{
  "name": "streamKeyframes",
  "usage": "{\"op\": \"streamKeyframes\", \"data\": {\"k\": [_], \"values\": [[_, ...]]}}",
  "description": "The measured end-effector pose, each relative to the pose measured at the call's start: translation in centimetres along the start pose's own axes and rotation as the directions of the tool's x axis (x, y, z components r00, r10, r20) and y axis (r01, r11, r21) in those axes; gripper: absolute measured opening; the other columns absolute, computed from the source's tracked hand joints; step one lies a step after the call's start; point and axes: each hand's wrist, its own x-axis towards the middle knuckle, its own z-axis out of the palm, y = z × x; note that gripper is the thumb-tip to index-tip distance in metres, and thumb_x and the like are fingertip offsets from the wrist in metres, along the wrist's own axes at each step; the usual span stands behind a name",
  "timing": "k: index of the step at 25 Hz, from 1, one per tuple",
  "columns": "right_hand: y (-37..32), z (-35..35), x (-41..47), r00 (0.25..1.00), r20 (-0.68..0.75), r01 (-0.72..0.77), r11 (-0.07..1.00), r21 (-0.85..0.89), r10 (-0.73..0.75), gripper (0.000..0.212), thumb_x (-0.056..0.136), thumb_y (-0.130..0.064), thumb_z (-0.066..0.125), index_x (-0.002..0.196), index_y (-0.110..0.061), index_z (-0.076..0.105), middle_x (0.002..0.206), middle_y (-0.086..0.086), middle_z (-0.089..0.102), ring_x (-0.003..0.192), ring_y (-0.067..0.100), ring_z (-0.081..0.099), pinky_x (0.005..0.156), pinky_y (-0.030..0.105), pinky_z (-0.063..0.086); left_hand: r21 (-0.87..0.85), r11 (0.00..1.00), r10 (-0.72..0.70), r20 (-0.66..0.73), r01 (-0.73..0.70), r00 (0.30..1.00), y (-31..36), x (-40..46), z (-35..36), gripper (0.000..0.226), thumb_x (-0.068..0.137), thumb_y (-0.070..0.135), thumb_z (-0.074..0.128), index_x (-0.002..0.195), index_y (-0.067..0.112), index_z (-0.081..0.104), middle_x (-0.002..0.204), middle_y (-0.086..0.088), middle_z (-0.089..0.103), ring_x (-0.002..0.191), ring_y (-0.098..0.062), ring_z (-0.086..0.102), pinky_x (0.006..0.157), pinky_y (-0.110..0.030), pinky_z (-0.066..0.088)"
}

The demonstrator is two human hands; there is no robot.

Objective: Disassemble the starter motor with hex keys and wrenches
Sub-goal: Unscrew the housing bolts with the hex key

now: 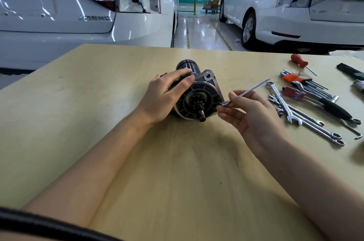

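The starter motor lies on its side in the middle of the wooden table, its pinion gear end facing me. My left hand grips the motor's body from the left, fingers over the top. My right hand pinches a silver hex key near its bend. The key's short end sits against the right side of the motor's front housing, and its long arm slants up and to the right.
Several combination wrenches lie on the table to the right, with a hex key set in an orange holder, a red-handled screwdriver and a black-handled tool. Two white cars stand beyond the table's far edge.
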Motion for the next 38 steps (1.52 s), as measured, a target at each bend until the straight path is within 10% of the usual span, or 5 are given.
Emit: {"op": "streamKeyframes", "data": {"k": [24,28,35,38], "values": [[0.6,0.0,0.2,0.985,0.003,-0.168,0.953,0.250,0.173,0.009,0.088,-0.003,0.062,0.088,0.000,0.053,0.062,0.012,0.067,0.069,0.025,0.073,0.054,0.025,0.057,-0.091,0.995,-0.034,-0.005,0.034,0.999,0.1,0.3,0.0,0.068,0.071,0.066,0.049,0.123,0.026,0.063,0.123,0.007,0.065,0.123,-0.012,0.054,0.115,-0.046,0.029],[0.2,0.1,0.0,0.997,0.006,0.072,0.997,0.009,-0.072,0.006,0.087,-0.007,0.067,0.089,-0.004,0.062,0.063,0.008,0.068,0.068,0.025,0.073,0.060,0.026,0.058,-0.105,0.993,-0.055,-0.004,0.054,0.998,0.1,0.3,0.0,0.068,0.070,0.066,0.049,0.123,0.027,0.064,0.122,0.007,0.066,0.125,-0.017,0.052,0.113,-0.045,0.033],[1.3,0.9,-0.4,0.831,0.184,0.536,0.665,-0.520,-0.525,0.042,0.087,-0.008,0.069,0.118,-0.035,0.061,0.069,-0.005,0.062,0.066,0.016,0.071,0.074,0.044,0.059,-0.166,0.983,-0.068,0.054,0.076,0.996,0.0,0.1,-0.4,0.057,0.089,0.063,0.024,0.122,0.036,0.062,0.124,0.008,0.065,0.124,-0.008,0.054,0.116,-0.043,0.029],[1.5,0.4,0.0,0.625,0.417,0.703,0.242,-0.669,-0.660,0.045,0.087,-0.002,0.066,0.128,-0.019,0.060,0.076,0.001,0.055,0.063,0.020,0.058,0.066,0.034,0.052,-0.322,0.938,-0.123,0.041,0.130,0.992,0.1,0.2,-0.6,0.066,0.095,0.062,0.013,0.123,0.028,0.061,0.131,-0.001,0.062,0.126,-0.013,0.054,0.114,-0.043,0.033]]}}
